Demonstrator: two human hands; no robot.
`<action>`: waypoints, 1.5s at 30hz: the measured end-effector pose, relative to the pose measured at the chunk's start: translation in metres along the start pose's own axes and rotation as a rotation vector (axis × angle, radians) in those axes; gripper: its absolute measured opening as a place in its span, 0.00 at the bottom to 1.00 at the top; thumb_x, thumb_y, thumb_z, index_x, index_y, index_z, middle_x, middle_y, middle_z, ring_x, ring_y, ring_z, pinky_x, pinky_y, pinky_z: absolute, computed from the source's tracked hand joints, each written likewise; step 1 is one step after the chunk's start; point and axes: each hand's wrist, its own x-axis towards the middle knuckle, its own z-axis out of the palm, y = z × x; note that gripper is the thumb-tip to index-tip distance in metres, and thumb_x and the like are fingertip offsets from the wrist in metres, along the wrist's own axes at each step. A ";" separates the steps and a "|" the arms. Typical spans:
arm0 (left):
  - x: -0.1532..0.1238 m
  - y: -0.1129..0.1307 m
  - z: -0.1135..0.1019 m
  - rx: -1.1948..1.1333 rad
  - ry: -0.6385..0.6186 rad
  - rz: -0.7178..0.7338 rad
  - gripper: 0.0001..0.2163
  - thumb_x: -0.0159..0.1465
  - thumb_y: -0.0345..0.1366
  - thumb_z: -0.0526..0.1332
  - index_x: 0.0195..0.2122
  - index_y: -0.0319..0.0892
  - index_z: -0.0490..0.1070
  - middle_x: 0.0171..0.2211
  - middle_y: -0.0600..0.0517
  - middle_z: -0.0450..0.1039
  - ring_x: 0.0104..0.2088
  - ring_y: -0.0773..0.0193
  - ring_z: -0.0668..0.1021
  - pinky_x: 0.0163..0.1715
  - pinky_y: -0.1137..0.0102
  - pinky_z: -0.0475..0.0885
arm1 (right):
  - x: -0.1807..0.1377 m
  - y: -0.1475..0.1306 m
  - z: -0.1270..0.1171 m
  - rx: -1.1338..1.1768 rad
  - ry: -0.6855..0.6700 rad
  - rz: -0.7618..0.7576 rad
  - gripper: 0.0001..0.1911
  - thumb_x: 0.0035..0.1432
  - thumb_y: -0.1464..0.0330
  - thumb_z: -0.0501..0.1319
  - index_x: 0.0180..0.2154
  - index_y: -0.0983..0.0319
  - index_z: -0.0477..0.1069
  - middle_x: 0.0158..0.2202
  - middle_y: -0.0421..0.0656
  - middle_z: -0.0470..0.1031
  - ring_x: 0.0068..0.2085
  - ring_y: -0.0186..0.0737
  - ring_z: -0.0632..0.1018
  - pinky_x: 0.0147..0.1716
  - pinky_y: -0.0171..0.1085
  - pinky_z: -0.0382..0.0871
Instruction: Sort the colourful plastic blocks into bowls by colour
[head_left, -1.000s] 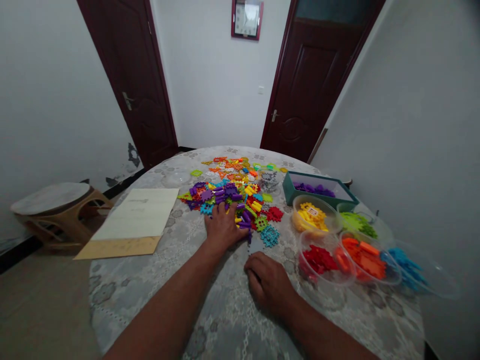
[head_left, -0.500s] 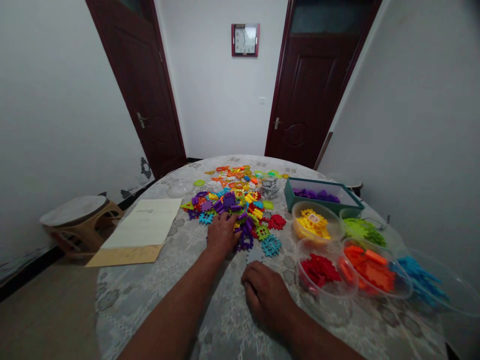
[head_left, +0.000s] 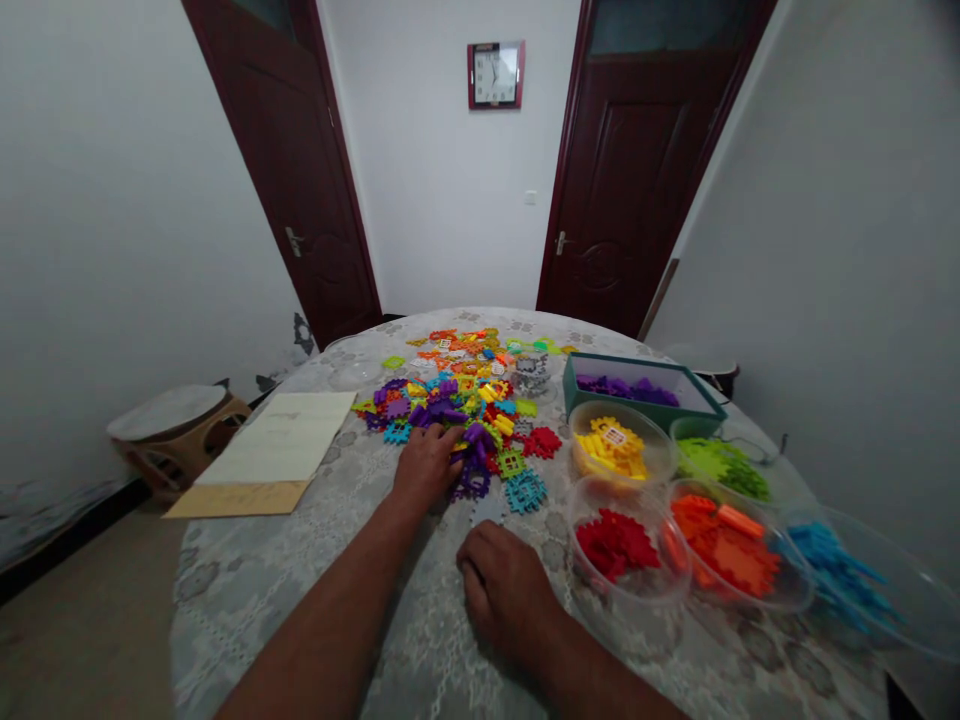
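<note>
My left hand [head_left: 429,465] lies on the near side of a heap of plastic building pieces, its fingers apart and touching purple pieces [head_left: 435,410]. Whether a piece is gripped under the fingertips is hidden. My right hand [head_left: 506,580] rests on the tablecloth in front of the heap with curled fingers; its inside does not show. Just beyond it lies a grey piece [head_left: 487,511]. Near the heap's right edge are a blue gear-edged piece [head_left: 526,491], a green window-like piece [head_left: 511,463] and a red piece [head_left: 541,442].
At right stand clear tubs of yellow pieces [head_left: 611,447], red pieces [head_left: 616,543], orange pieces [head_left: 731,545], green pieces [head_left: 724,467] and blue pieces [head_left: 840,570]. Behind them is a green-rimmed box [head_left: 679,420] with purple pieces. Paper [head_left: 281,435] lies at left; a stool [head_left: 176,430] stands beyond.
The camera view has shifted slightly, so the table and both hands appear a little further left. Both hands stay at about the same places by the heap.
</note>
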 end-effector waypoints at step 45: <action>-0.065 0.056 -0.032 -1.950 -0.421 -0.526 0.17 0.55 0.33 0.76 0.44 0.42 0.77 0.37 0.48 0.82 0.30 0.56 0.83 0.29 0.61 0.84 | -0.010 -0.030 -0.077 -0.190 0.639 -0.128 0.22 0.65 0.74 0.59 0.59 0.58 0.71 0.68 0.53 0.64 0.68 0.54 0.66 0.65 0.57 0.66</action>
